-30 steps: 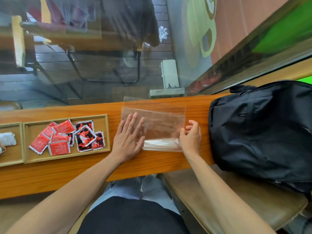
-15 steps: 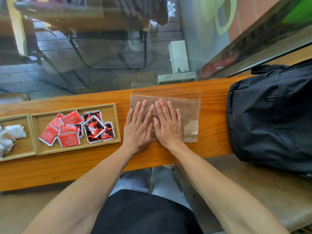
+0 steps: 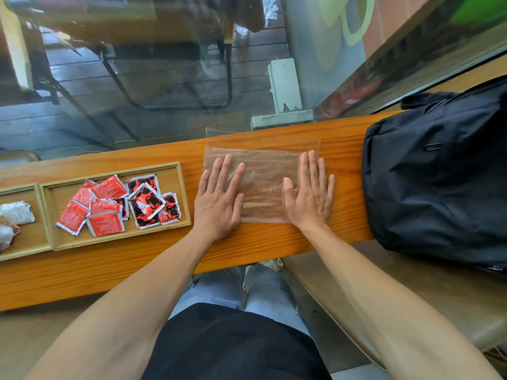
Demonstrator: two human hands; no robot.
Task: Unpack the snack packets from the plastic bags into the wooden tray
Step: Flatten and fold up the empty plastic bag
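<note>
A clear plastic bag (image 3: 262, 175) lies flat and folded on the wooden counter (image 3: 247, 244). My left hand (image 3: 219, 198) presses palm-down on its left end, fingers spread. My right hand (image 3: 311, 194) lies palm-down on its right end, fingers apart. Neither hand grips anything. To the left, the wooden tray (image 3: 181, 187) holds several red and red-black snack packets (image 3: 120, 205) in its right compartment.
The tray's left compartment (image 3: 41, 215) holds crumpled white wrappers (image 3: 16, 213). A black backpack (image 3: 439, 171) sits at the counter's right end, partly on a brown seat (image 3: 411, 297). A glass pane runs along the counter's far edge.
Both hands were side by side at the bag's middle half a second ago. They have slid apart to its two ends, flattening it. The bag was being folded a second ago.
</note>
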